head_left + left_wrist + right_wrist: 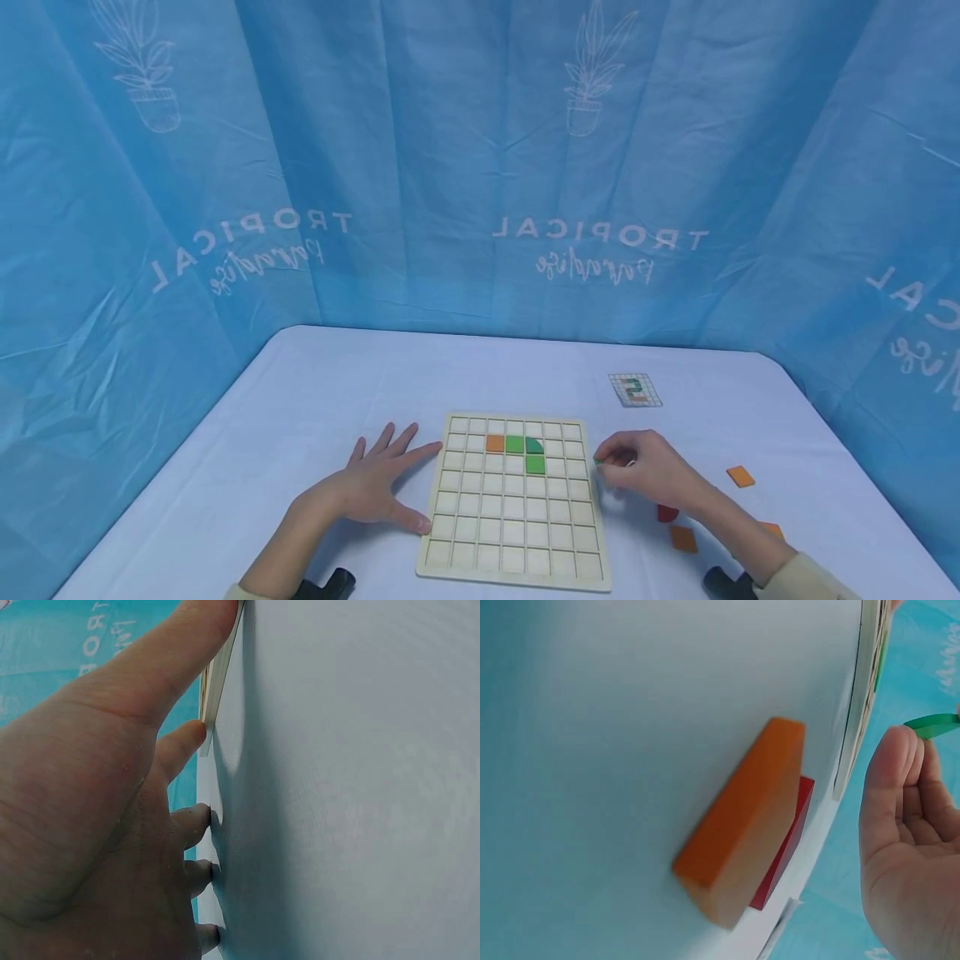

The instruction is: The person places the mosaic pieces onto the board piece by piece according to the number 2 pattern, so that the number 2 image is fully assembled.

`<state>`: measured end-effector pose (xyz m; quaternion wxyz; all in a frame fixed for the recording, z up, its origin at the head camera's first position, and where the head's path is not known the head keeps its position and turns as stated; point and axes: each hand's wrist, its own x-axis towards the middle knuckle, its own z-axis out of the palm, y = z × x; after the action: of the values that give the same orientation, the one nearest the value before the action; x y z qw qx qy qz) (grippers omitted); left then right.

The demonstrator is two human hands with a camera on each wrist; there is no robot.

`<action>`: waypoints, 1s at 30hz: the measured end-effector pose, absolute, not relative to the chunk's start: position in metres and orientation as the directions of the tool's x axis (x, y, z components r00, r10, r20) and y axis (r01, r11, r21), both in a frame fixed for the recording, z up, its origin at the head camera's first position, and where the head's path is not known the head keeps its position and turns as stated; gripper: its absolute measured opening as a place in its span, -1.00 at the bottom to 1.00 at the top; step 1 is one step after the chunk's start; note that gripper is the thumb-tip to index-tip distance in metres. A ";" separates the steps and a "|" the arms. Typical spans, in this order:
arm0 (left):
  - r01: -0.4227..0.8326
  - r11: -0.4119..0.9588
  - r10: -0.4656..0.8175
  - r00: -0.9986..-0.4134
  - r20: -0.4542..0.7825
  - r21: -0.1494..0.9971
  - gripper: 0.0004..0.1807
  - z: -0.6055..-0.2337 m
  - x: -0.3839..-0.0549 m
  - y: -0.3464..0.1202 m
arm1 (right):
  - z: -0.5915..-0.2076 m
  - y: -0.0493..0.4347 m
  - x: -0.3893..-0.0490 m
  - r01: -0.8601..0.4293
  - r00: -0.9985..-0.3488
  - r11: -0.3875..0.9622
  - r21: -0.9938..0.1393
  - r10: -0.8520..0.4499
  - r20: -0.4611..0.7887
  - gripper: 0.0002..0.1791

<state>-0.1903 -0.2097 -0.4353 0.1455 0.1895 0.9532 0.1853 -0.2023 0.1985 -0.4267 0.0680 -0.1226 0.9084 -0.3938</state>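
A cream grid board (513, 530) lies on the white table. In its upper rows sit an orange square tile (495, 443), a light green square tile (514, 444), a dark green rounded tile (533, 446) and, below that one, another light green square tile (535, 464). My left hand (375, 482) is spread on the table at the board's left side, its thumb and index fingertip touching the edge. Just off the right edge, my right hand (647, 463) pinches a green tile (932, 725) between thumb and fingers; most of that tile is hidden in the head view.
A small pattern card (635, 390) lies behind the board on the right. Around my right forearm are loose tiles: a red one (667, 513), a dark orange one (683, 538), an orange one (740, 476) and another partly covered. A blue curtain (480, 167) hangs behind the table.
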 end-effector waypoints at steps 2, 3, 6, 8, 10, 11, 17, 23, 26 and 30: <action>0.311 0.856 0.420 -0.884 -0.205 0.413 0.20 -0.435 -0.190 -0.210 | -0.426 0.198 -0.202 -0.163 -0.955 0.635 -0.755 -0.293 -0.040 -0.79; 0.312 0.855 0.421 -0.884 -0.204 0.414 0.20 -0.435 -0.190 -0.210 | -0.426 0.198 -0.203 -0.162 -0.952 0.623 -0.765 -0.302 -0.044 -0.79; 0.317 0.856 0.424 -0.883 -0.202 0.409 0.20 -0.434 -0.190 -0.209 | -0.427 0.197 -0.203 -0.169 -0.944 0.593 -0.787 -0.327 -0.043 -0.78; 0.317 0.856 0.423 -0.884 -0.201 0.408 0.19 -0.433 -0.189 -0.209 | -0.427 0.196 -0.203 -0.171 -0.939 0.576 -0.800 -0.340 -0.045 -0.78; 0.317 0.856 0.422 -0.884 -0.199 0.409 0.18 -0.433 -0.189 -0.208 | -0.428 0.195 -0.203 -0.165 -0.937 0.567 -0.807 -0.345 -0.051 -0.78; 0.316 0.855 0.421 -0.885 -0.197 0.410 0.18 -0.433 -0.189 -0.208 | -0.428 0.194 -0.203 -0.158 -0.937 0.564 -0.811 -0.345 -0.057 -0.77; 0.315 0.857 0.419 -0.887 -0.196 0.407 0.18 -0.433 -0.189 -0.208 | -0.428 0.189 -0.202 -0.094 -0.941 0.546 -0.832 -0.321 -0.104 -0.74; 0.315 0.858 0.419 -0.887 -0.196 0.405 0.19 -0.434 -0.190 -0.209 | -0.428 0.186 -0.202 -0.057 -0.938 0.534 -0.843 -0.318 -0.138 -0.74; 0.317 0.856 0.420 -0.886 -0.194 0.409 0.19 -0.434 -0.190 -0.209 | -0.428 0.184 -0.202 -0.050 -0.938 0.537 -0.842 -0.316 -0.145 -0.74; 0.311 0.862 0.413 -0.889 -0.198 0.399 0.20 -0.435 -0.190 -0.209 | -0.428 0.181 -0.203 -0.041 -0.937 0.546 -0.837 -0.312 -0.158 -0.72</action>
<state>-0.1900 -0.2088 -0.4348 0.1399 0.1896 0.9548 0.1812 -0.2032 0.1805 -0.4278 0.1456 -0.1016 0.8670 -0.4656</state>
